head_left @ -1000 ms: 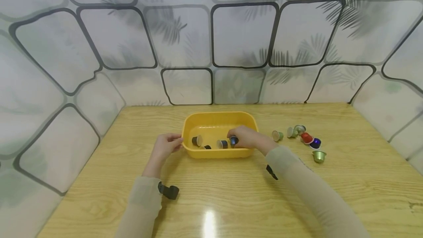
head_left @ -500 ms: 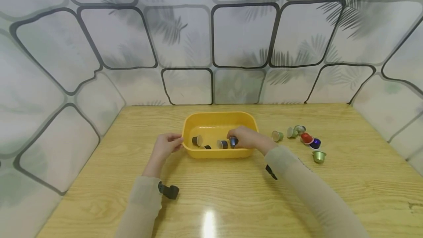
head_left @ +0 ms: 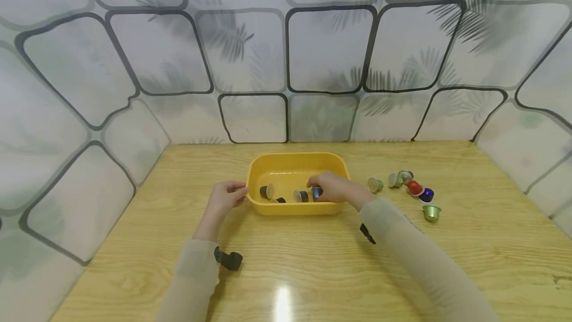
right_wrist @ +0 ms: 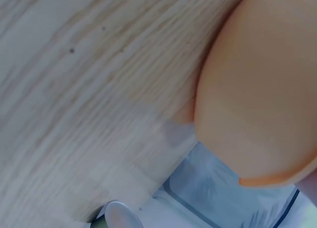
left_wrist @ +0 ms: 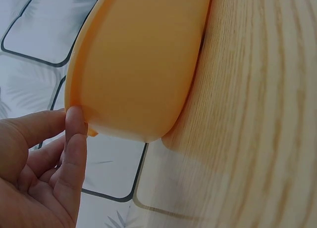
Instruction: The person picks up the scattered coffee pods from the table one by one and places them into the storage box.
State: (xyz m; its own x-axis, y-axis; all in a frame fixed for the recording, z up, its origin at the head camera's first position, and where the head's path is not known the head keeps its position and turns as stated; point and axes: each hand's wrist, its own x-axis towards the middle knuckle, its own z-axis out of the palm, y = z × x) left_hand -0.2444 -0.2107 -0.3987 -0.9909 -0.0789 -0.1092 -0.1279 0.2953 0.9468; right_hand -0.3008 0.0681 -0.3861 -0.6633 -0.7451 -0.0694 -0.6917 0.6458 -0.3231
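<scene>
Blue capsule (head_left: 317, 193) is pinched in the right hand (head_left: 332, 187), just inside the near wall of the yellow tray (head_left: 290, 209); can't really tell which way it points. Tray's long axis runs hand to hand, left hand (head_left: 222, 198) pinching its rim. Bare floor shows between the hands, beyond three dark capsules (head_left: 301, 196). Six loose capsules (head_left: 414, 188) lie on the bench (head_left: 330, 262), right of the right hand.

Leaf-patterned wall (head_left: 330, 48) behind a wooden table (head_left: 321, 262)

No txt, labels, brands, nos. or signs legible in any cam view.
</scene>
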